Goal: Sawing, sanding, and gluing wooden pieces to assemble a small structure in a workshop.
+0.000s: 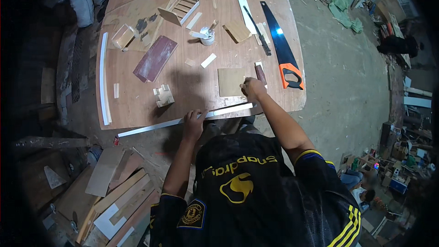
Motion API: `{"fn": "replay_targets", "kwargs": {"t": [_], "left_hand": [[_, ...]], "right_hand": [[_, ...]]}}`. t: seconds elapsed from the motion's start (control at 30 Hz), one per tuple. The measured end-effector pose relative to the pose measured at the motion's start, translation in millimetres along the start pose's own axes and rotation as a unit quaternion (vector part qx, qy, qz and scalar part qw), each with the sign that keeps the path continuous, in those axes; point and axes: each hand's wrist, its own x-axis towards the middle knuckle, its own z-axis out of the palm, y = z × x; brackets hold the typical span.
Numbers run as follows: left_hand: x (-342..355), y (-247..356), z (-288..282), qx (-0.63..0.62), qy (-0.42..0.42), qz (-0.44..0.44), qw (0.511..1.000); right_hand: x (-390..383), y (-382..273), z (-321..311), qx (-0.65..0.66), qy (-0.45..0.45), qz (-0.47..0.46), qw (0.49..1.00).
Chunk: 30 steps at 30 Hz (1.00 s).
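Long white strip was gripped by the fingers of the left hand, right along the tabletop's near edge. Right hand was parked at the square wooden board; couldn't tell if its fingers were closed.

White strip partly hidden by left hand (shirt cut off)
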Motion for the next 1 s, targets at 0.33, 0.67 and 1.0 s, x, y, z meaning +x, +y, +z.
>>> {"fn": "replay_targets", "kwargs": {"t": [0.33,0.67,1.0], "left_hand": [[14.3,-8.4,8.9,-0.007,-0.024,0.014,1.0],[31.8,-20.3,-6.7,0.029,-0.03,0.024,0.999],[29.0,-25.4,-7.1,0.033,-0.02,0.003,0.999]], "right_hand": [[-65.4,-22.4,-61.1,0.046,-0.048,-0.1,0.993],[-84.8,-29.4,-44.1,0.011,0.057,-0.031,0.998],[-87.4,-31.5,-38.5,0.049,0.069,-0.049,0.995]]}}
